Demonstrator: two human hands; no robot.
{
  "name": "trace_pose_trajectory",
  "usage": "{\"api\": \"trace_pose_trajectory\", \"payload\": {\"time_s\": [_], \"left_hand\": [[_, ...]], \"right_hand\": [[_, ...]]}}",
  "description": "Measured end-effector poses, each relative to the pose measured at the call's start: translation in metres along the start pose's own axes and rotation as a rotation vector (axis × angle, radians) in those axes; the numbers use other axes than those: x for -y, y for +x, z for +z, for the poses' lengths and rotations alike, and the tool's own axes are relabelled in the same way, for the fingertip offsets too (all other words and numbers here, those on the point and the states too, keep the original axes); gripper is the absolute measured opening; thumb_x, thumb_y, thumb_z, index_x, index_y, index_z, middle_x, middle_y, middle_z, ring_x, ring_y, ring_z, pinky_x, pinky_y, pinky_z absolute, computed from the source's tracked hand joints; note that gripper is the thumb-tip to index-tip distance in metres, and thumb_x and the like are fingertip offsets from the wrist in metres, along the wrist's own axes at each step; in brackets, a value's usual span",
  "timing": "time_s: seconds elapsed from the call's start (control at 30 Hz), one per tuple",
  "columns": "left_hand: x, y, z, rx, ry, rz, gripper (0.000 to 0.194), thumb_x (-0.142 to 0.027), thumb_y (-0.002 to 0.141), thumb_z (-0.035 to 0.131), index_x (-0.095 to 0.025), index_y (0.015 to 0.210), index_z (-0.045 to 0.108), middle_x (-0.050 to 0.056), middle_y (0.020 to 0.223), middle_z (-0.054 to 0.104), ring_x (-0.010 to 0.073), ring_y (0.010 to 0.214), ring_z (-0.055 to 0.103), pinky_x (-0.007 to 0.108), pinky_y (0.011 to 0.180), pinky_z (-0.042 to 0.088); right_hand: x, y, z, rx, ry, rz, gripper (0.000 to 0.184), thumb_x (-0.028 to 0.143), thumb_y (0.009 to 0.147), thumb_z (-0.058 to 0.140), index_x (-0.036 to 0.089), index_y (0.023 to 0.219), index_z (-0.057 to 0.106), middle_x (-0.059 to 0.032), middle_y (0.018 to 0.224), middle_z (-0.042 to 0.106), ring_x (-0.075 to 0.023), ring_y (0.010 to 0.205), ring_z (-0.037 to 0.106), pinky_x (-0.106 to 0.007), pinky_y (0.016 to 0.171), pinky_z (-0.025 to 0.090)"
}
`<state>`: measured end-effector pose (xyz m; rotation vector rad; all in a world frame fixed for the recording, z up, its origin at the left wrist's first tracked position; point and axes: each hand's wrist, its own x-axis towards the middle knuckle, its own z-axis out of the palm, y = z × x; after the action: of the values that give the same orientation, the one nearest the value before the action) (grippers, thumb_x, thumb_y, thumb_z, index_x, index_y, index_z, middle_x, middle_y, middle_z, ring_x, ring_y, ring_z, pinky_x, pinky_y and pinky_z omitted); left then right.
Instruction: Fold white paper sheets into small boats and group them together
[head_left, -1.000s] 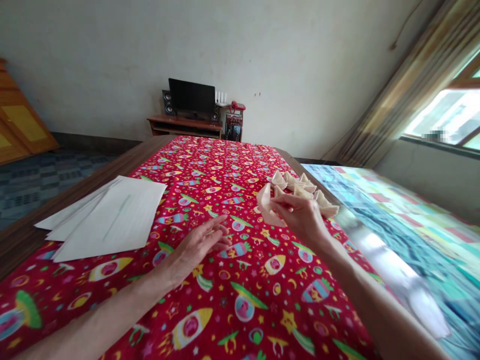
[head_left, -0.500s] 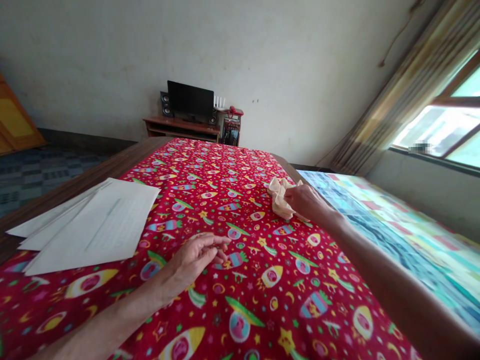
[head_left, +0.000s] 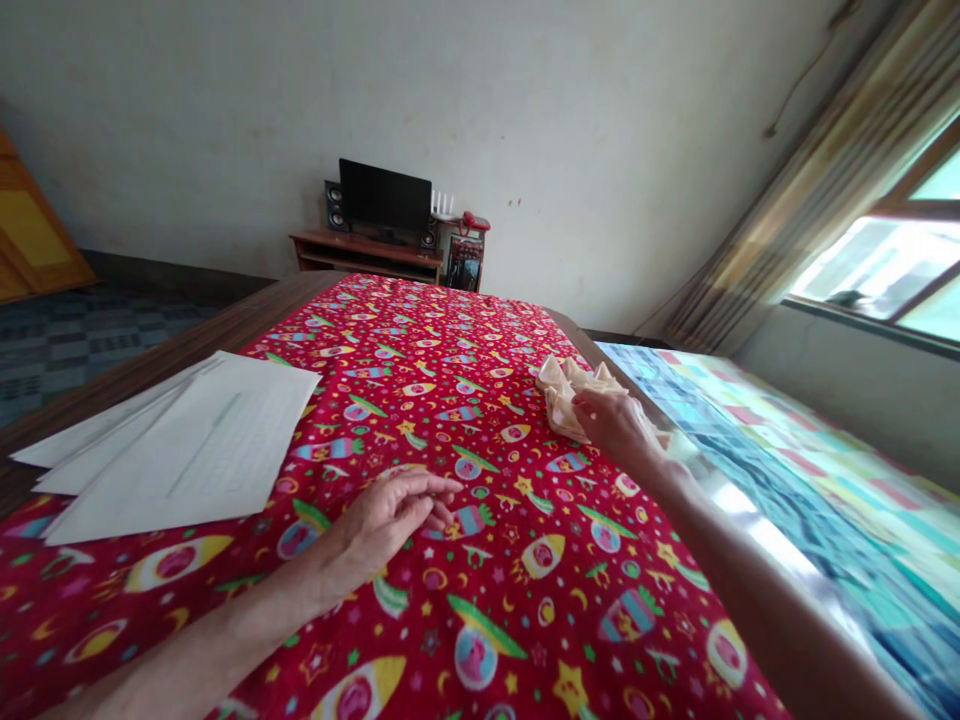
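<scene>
A crumpled cream cloth (head_left: 559, 385) lies on the red cartoon-print tablecloth (head_left: 442, 415), near the table's right edge. My right hand (head_left: 611, 420) is closed on the near side of this cloth, with its fingertips partly hidden in the folds. Cloth shows on both sides of the hand. Lower down, in the middle, my left hand (head_left: 401, 510) rests on its side on the tablecloth. Its fingers are loosely stretched out and nothing is in them. To its left lies a fanned stack of white paper sheets (head_left: 202, 440), with faint print on the top one.
A bed (head_left: 825, 430) with a patterned cover adjoins the table's right side. Beyond the far end stand a monitor (head_left: 385, 195) on a wooden desk (head_left: 367, 252), a speaker (head_left: 335, 205) and a red telephone (head_left: 474, 222). A curtain (head_left: 739, 270) hangs by the window.
My right hand has shifted slightly right and towards me, showing more of the cream cloth behind it. My right forearm has moved left. My left hand has barely moved.
</scene>
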<state>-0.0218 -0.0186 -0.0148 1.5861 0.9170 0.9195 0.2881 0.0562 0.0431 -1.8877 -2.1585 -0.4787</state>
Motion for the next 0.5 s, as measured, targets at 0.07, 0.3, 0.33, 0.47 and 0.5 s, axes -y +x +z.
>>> {"api": "trace_pose_trajectory", "payload": {"time_s": [0.07,0.3,0.33,0.47,0.5], "left_hand": [[-0.004,0.014,0.0,0.042,0.064,0.022,0.033,-0.03,0.081,0.046,-0.014,0.101,0.067,0.009,0.095,0.065,0.0164,0.07,0.066,0.028,0.064,0.054],[-0.03,0.141,0.039,-0.006,0.519,0.187,0.036,-0.023,0.084,0.045,-0.01,0.112,0.063,0.008,0.083,0.069,0.0178,0.074,0.061,0.026,0.069,0.047],[-0.031,0.16,0.048,-0.015,0.529,0.195,0.034,-0.023,0.084,0.044,-0.009,0.106,0.066,0.008,0.081,0.068,0.0183,0.074,0.061,0.027,0.069,0.045],[-0.022,0.207,0.077,-0.016,0.541,0.212,0.032,-0.026,0.083,0.044,-0.01,0.079,0.071,0.004,0.063,0.063,0.0158,0.062,0.055,0.024,0.059,0.039],[-0.019,0.214,0.082,-0.023,0.542,0.213,0.031,-0.026,0.082,0.046,-0.01,0.074,0.071,0.003,0.059,0.062,0.015,0.059,0.053,0.024,0.057,0.037]], "right_hand": [[-0.001,-0.002,0.004,-0.026,0.011,0.019,0.025,0.019,0.084,0.044,0.017,0.085,0.069,-0.0056,0.071,0.068,-0.0146,0.062,0.058,-0.024,0.055,0.031],[-0.006,-0.004,0.009,-0.075,0.057,0.021,0.023,0.021,0.084,0.047,0.017,0.083,0.07,-0.0054,0.07,0.068,-0.0146,0.062,0.059,-0.023,0.055,0.031],[-0.006,-0.004,0.008,-0.075,0.067,0.021,0.023,0.021,0.084,0.047,0.017,0.081,0.069,-0.0054,0.069,0.067,-0.0145,0.062,0.058,-0.023,0.055,0.031],[-0.005,-0.006,0.01,-0.051,0.129,0.011,0.024,0.021,0.085,0.046,0.017,0.078,0.068,-0.0053,0.069,0.067,-0.0139,0.062,0.058,-0.022,0.054,0.03],[-0.005,-0.006,0.011,-0.043,0.135,0.011,0.024,0.021,0.085,0.045,0.017,0.078,0.068,-0.005,0.067,0.066,-0.0136,0.06,0.057,-0.022,0.053,0.03]]}}
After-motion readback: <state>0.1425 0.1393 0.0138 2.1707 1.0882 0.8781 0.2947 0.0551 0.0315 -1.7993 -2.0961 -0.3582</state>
